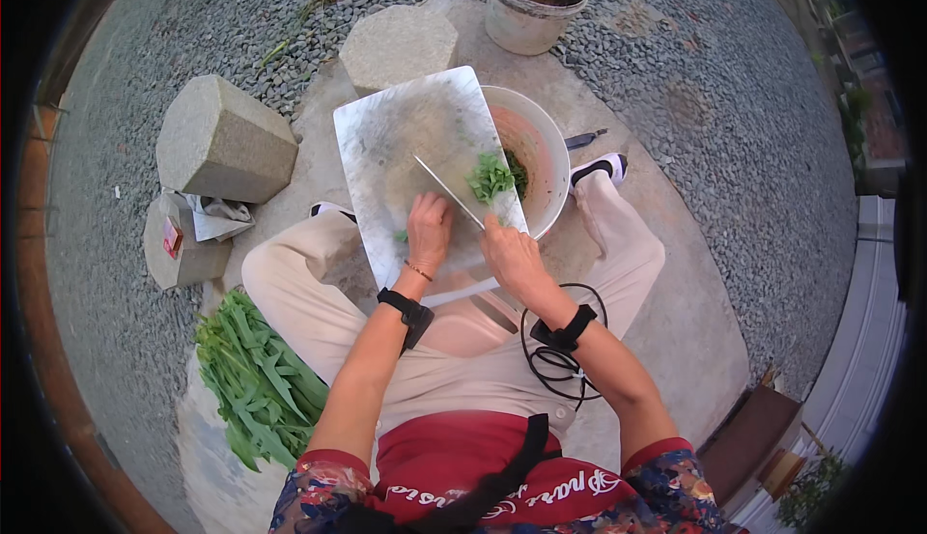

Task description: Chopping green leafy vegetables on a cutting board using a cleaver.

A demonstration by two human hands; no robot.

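Note:
My right hand [513, 253] grips a knife by its handle, and the thin blade [447, 191] points up and left across the cutting board [405, 136]. On the board, my left hand [429, 228] rests left of the blade with its fingers curled down; whether anything is under them is hidden. A small heap of chopped green leaves [491, 178] lies right of the blade, at the board's right edge. Beside my left hand is a scrap of green leaf [400, 235]. The board overlaps a white bucket [556, 165], which holds more chopped greens [517, 172].
Long leafy greens [253, 382] are piled left of my legs. Concrete blocks [232, 143] stand at the left and beyond the board. A dirty bucket [536, 23] sits at the back. A dark tool [585, 140] lies right of the white bucket; a black cable [558, 360] loops by my right forearm.

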